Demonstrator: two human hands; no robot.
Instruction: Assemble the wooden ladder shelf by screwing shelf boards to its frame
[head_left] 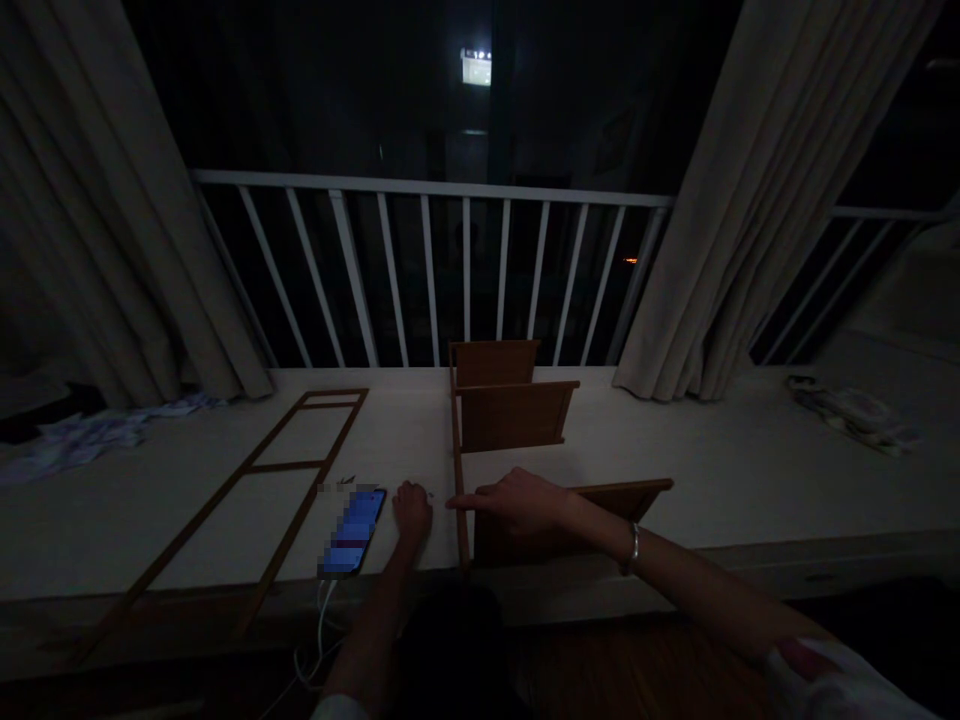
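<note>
A wooden shelf unit (517,417) stands on the pale window ledge, with a long side rail (456,440) on its left and several brown panels reaching right. My right hand (517,498) is over the nearest panel (499,540). Its index finger is stretched out to the side rail's near part, and the other fingers are folded. Just left of the rail, my left hand (412,510) rests low on the ledge with its fingers curled together. A tiny dark thing shows at its fingertips, too small to name. Left of that hand lies a lit phone (360,530).
A ladder-like wooden frame (289,466) lies on the ledge (405,420) at left, its near end past the edge. White cables (321,630) hang below the phone. Behind are a white railing (427,188) and curtains (697,250). Cloth (851,412) lies far right.
</note>
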